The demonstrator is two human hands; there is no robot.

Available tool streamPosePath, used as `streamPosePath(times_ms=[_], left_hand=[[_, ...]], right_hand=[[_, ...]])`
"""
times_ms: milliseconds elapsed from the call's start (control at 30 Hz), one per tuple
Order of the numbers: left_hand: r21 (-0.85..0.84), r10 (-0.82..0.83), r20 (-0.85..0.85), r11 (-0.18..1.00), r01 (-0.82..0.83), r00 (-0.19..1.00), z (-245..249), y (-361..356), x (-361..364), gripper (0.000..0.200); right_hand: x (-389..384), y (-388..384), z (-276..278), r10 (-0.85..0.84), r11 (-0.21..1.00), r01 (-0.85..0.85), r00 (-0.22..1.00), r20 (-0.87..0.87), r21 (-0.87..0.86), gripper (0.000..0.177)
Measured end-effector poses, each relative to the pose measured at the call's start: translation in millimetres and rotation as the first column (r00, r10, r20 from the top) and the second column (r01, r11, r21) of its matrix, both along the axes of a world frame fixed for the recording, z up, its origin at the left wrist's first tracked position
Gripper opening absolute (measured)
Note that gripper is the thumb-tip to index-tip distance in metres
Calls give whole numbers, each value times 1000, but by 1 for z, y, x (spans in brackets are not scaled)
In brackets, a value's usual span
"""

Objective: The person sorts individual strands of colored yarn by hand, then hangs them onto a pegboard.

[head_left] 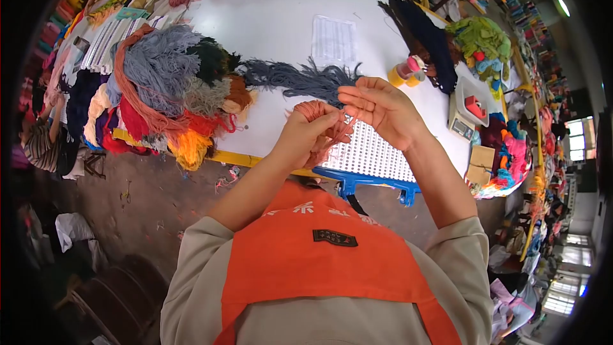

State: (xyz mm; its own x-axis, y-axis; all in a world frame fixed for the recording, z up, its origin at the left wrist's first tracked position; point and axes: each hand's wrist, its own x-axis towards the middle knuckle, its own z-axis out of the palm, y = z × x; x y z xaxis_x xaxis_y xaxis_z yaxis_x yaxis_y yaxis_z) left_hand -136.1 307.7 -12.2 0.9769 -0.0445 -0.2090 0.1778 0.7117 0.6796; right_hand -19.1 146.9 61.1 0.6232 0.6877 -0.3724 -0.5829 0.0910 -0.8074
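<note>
My left hand [308, 129] is closed around a small bundle of salmon-pink yarn [332, 142], whose strands hang below the fingers. Just right of it, my right hand [382, 107] is raised with its palm toward me and its fingers partly curled; the fingertips are close to the pink strands, and whether they pinch a thread is too small to tell. Behind both hands a hank of dark blue-grey yarn [294, 78] lies across the white table [255, 19]. Under the hands is a white perforated board [377, 156] with a blue frame at the table's near edge.
A large pile of mixed yarn [159, 70] fills the table's left. A printed sheet [334, 38] lies at the back. To the right are navy yarn [424, 38], small pots [405, 73], a scale [461, 126] with a plastic tray [472, 99], and green yarn [480, 38].
</note>
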Motion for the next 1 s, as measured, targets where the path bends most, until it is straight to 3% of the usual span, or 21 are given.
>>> streamPosePath(times_ms=[67, 133, 267, 533, 1000], left_hand=[[-33, -24, -31, 999, 23, 999, -2, -1, 1, 15], [74, -45, 74, 996, 40, 996, -5, -4, 3, 16], [104, -5, 111, 995, -7, 994, -2, -11, 7, 16], [40, -58, -7, 997, 58, 998, -6, -12, 13, 9], [-24, 15, 69, 1000, -13, 998, -14, -13, 21, 7]], right_hand=[[1, -1, 0, -1, 1000, 1, 1000, -10, -1, 23], [3, -3, -2, 11, 1000, -11, 1000, -8, 6, 24], [5, -5, -5, 2, 1000, -2, 1000, -17, -2, 25], [12, -13, -12, 14, 1000, -14, 1000, -8, -1, 27], [9, -21, -12, 109, 994, -109, 987, 121, -10, 31]])
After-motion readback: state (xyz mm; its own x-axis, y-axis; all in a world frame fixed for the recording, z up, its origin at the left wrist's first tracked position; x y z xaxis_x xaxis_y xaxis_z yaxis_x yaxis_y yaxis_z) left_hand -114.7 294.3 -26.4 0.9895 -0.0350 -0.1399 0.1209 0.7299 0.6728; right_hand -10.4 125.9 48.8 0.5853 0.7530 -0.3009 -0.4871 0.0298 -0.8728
